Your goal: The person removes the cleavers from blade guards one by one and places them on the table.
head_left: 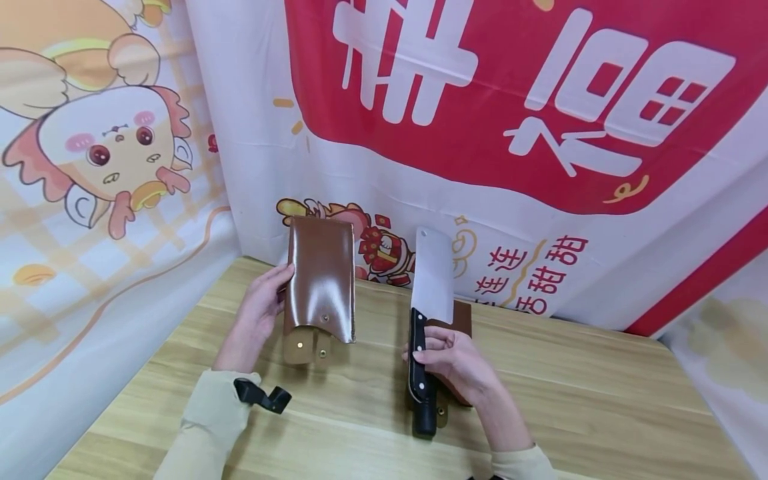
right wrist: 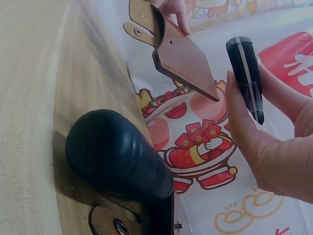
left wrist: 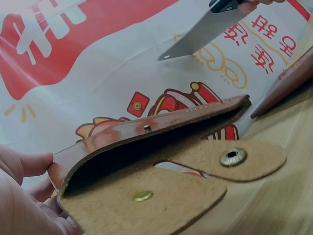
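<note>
My left hand grips the left edge of a brown leather knife sheath, raised above the table. In the left wrist view the mouth of this sheath gapes, with two tan snap flaps below it. Between fingers and thumb, my right hand pinches the black riveted handle of a cleaver, whose broad blade points away from me. Beneath it, a second brown sheath lies on the table. From that one projects a thick rounded black handle; whatever is inside stays hidden.
The wood-grain table ends at a white and red printed cloth hanging behind it. Another printed cloth hangs along the left side. A black strap mount is on my left sleeve.
</note>
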Motion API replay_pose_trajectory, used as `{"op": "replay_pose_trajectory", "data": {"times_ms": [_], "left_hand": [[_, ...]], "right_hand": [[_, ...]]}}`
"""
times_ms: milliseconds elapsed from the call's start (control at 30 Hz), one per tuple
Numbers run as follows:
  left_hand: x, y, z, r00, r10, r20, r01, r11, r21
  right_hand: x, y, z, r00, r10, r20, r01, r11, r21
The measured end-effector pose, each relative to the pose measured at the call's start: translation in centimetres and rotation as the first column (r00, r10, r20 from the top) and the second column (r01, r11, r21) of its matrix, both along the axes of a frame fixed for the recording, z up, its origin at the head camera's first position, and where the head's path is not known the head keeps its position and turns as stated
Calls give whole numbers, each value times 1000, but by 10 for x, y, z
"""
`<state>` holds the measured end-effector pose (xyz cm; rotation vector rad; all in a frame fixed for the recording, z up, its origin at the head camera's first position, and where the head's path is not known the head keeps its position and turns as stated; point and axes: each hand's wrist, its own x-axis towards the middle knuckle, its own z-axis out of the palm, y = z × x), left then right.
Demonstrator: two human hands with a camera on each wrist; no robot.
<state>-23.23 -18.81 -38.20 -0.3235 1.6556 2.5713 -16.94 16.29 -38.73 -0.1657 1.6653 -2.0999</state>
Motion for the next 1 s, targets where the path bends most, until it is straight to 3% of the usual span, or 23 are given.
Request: {"op": "replay_pose_trajectory", "data": {"times_ms": [467,733,1000], "left_hand": [[-6,-1,-9,1000,10,14,-9,998,-54],[-9,-1,-16,999,11,33,-10,999,-45],[-9,-1,-20,998,-1,61,8,993,-118]], "right_hand": [[-2,-8,-11,1000,-22,8,21,997,80],[-1,-17,-20,999,-47,22,45,997,60],[0,-29,-30,994,-82,70,78,995,56]]}}
